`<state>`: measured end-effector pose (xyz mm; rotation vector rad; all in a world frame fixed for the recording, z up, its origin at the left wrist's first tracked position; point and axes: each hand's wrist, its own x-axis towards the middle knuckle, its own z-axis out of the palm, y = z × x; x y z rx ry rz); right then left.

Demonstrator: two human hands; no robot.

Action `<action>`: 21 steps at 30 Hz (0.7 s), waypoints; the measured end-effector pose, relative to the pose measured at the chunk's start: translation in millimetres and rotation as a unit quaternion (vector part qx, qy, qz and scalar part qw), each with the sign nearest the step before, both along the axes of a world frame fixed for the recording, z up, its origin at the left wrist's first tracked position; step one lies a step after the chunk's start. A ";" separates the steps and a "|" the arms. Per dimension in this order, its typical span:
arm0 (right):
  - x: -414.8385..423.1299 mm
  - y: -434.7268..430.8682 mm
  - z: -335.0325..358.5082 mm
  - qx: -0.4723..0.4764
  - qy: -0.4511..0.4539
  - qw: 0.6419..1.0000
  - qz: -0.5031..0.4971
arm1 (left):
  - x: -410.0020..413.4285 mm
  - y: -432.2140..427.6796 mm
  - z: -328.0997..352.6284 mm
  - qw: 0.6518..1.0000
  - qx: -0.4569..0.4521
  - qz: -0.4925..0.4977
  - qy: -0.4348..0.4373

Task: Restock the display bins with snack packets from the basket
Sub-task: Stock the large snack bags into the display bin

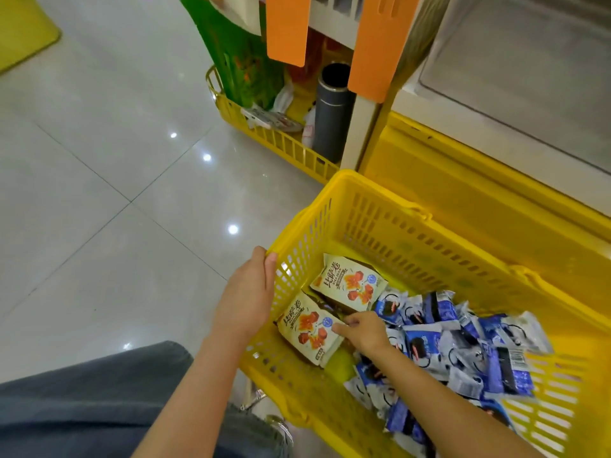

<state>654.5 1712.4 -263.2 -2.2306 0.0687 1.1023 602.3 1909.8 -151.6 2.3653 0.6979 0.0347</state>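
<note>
- Head view: a yellow slotted basket (413,226) stands on the tiled floor (99,160), against the yellow foot of a display unit.
- In its left half lie two cream packets, face up: the near cream packet (307,328) and the far cream packet (350,282), with dark ones partly hidden under them.
- The right half holds a loose heap of blue packets (463,342) (one shows a barcode).
- The left hand (246,292) grips the basket's left rim, thumb lying along the top edge; the other fingers are hidden behind the wall.
- The right hand (363,328) reaches inside, its bent fingers close together with tips on the right edge of the near cream packet; whether they pinch it I cannot tell.
- Behind, a second basket (264,133) holds an upright grey flask (332,110), a green bag (238,61) and some crumpled wrappers.
- Top right is a pale bin (496,77); its contents cannot be made out.
</note>
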 end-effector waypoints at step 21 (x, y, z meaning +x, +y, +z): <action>8.3 -49.0 191.6 0.273 -0.130 0.940 -0.156 | -6.9 -79.2 50.4 0.823 -0.547 0.102 -0.116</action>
